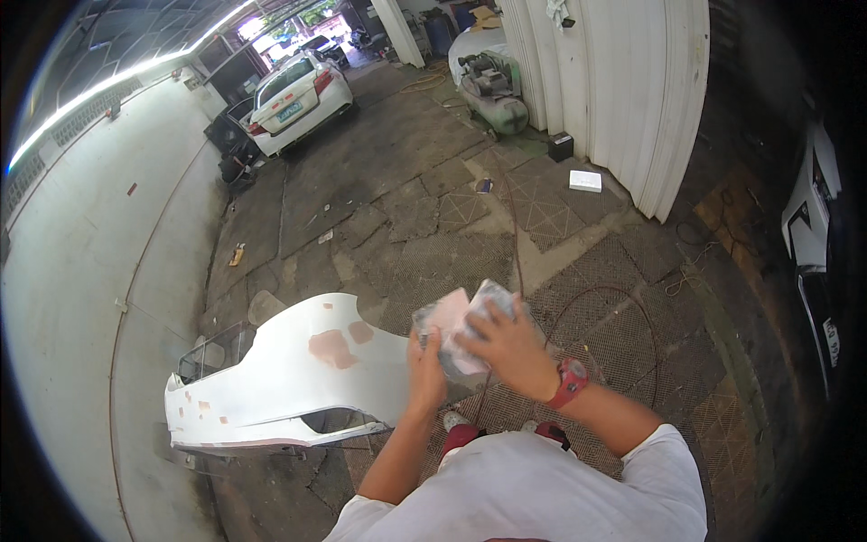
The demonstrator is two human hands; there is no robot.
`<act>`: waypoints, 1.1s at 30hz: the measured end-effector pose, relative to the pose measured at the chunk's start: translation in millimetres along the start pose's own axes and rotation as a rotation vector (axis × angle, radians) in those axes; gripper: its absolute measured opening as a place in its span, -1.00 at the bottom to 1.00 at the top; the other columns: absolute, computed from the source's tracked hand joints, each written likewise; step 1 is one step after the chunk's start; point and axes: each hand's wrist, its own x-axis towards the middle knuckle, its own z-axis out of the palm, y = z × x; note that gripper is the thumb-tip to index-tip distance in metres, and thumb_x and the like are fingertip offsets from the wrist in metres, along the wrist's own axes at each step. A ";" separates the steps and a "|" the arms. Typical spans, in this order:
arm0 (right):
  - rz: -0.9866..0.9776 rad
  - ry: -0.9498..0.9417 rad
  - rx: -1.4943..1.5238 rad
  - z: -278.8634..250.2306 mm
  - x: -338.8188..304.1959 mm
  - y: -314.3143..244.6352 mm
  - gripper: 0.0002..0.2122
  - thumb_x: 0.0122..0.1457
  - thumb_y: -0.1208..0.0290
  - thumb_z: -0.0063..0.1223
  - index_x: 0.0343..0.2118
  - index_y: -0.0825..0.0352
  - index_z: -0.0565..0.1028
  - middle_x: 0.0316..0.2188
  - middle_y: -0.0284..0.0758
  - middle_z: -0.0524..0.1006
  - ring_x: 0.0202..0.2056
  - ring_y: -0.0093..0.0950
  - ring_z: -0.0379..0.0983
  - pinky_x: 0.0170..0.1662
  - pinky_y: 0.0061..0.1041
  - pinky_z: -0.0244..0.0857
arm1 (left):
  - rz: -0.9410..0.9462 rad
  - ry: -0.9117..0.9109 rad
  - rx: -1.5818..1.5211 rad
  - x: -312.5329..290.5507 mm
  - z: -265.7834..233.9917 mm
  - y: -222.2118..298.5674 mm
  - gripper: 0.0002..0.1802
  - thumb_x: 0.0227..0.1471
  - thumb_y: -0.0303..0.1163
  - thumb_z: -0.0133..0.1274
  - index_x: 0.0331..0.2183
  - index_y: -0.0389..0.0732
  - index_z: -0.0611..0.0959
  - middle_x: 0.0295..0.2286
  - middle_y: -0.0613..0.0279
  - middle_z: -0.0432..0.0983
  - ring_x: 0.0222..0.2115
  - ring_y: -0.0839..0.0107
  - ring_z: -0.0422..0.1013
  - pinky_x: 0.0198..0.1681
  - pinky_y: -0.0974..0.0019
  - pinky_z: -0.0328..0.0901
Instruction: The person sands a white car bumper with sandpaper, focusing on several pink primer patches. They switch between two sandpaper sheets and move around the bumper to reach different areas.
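My left hand (427, 372) is closed on a flat, pink-smeared plate (449, 310) with a greyish edge, held up in front of my body. Against its right side, my right hand (506, 350) grips a pale, flat, block-like piece (489, 293), its fingers spread across the top. Motion blur and the fingers hide where the two pieces meet, and their exact kind is unclear. To the left of my hands a white car bumper (271, 384) rests on a low stand, with several pinkish patches (332, 349) on its surface. Neither hand touches it.
A hose (517, 239) runs across the dark floor mats and loops at my right. A white wall (90, 316) borders the left. Farther off are a white car (302, 99), an air compressor (492, 95), a white box (585, 182) and a folding door (623, 99).
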 end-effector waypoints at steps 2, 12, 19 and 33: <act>-0.087 -0.091 -0.013 -3.6 -8.1 -9.6 -0.50 0.13 0.45 0.17 0.18 -0.01 0.54 0.22 -0.26 0.42 0.35 -0.01 0.24 0.33 0.53 -0.09 | 0.109 0.090 0.205 1.0 -9.8 -1.1 -0.48 0.42 -0.23 -0.01 0.25 -0.34 0.41 0.06 0.02 0.51 0.05 0.30 0.46 0.15 0.21 0.36; -0.197 0.040 0.567 -32.0 -0.3 -39.6 -0.48 0.20 0.51 0.12 0.25 0.04 0.41 0.23 -0.07 0.34 0.29 0.16 0.30 0.28 0.39 0.17 | -0.086 0.134 -0.299 13.4 -33.7 -2.8 -0.63 0.39 -0.30 0.03 0.11 -0.28 0.45 -0.06 0.06 0.56 -0.06 0.19 0.57 -0.03 0.12 0.53; 0.243 -0.179 0.135 18.5 -11.1 27.6 -0.40 0.15 0.75 -0.05 0.31 0.32 0.23 0.25 0.06 0.27 0.27 0.12 0.33 0.28 -0.07 0.31 | -0.204 0.028 -0.358 -6.1 -9.0 5.1 -0.53 0.39 -0.30 0.01 0.22 -0.30 0.43 0.06 0.08 0.52 0.07 0.23 0.50 0.15 0.08 0.43; 0.490 -0.307 1.425 5.2 -17.7 -1.4 -0.47 0.30 0.58 0.05 0.34 0.47 0.30 0.04 -0.30 0.59 0.02 -0.52 0.52 0.15 -0.47 0.38 | 0.110 0.328 -0.243 11.4 -10.0 3.5 -0.48 0.40 -0.30 0.02 0.27 -0.28 0.37 0.10 0.05 0.48 0.12 0.22 0.45 0.23 0.13 0.34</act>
